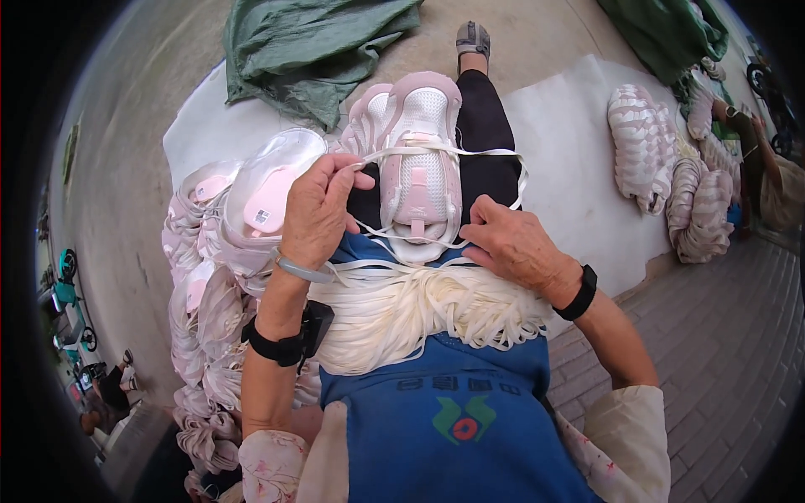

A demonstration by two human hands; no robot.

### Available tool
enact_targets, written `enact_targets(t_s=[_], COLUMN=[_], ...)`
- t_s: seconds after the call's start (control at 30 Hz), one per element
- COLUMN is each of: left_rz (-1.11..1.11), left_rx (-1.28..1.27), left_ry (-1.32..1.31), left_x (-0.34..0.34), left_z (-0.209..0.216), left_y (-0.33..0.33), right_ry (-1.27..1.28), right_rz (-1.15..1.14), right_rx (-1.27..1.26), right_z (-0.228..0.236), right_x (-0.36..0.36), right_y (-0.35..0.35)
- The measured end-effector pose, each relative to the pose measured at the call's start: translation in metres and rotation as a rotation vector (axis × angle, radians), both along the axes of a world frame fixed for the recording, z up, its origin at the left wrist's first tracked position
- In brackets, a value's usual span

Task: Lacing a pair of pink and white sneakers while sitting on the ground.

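A pink and white sneaker upper lies across my lap, with a cream shoelace strung through it. The lace crosses the shoe and loops out on both sides. At the shoe's left side, my left hand is closed, pinching the lace between thumb and fingers. My right hand is to the right of the shoe's near end, fingers bent and pinched at the lower stretch of lace. Below the shoe, a thick bundle of loose cream laces is spread over my blue apron.
Several more uppers are stacked against the shoe's far left. A big pile of pink and white uppers stands on my left. Tied bundles of uppers lie on a white sheet at right. Green cloth lies beyond. Another person sits far right.
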State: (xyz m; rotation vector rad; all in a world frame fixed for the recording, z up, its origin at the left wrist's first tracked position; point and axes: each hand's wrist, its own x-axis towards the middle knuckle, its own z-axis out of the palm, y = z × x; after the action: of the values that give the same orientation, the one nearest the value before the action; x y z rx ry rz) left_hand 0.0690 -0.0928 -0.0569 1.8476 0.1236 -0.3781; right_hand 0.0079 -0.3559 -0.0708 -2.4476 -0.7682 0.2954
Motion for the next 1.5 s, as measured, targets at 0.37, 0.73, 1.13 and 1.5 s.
enact_targets(t_s=[0.37, 0.73, 1.13, 1.5], left_rz=[-0.15, -0.134, -0.179, -0.342], left_rx=[0.301, 0.437, 0.34, 0.558], left_ry=[-0.095, -0.137, -0.238, -0.442], left_x=[0.006, 0.022, 0.03, 0.04], left_z=[-0.024, -0.025, -0.033, -0.027], left_y=[0.001, -0.014, -0.014, -0.026], right_ry=[0.133, 0.05, -0.044, 0.19], right_rz=[-0.327, -0.358, 0.021, -0.37], right_rx=[-0.064, -0.081, -0.12, 0.196], right_z=[0.003, 0.01, -0.001, -0.004], right_x=[0.008, 0.016, 0.008, 0.035], right_y=[-0.048, -0.04, 0.003, -0.008])
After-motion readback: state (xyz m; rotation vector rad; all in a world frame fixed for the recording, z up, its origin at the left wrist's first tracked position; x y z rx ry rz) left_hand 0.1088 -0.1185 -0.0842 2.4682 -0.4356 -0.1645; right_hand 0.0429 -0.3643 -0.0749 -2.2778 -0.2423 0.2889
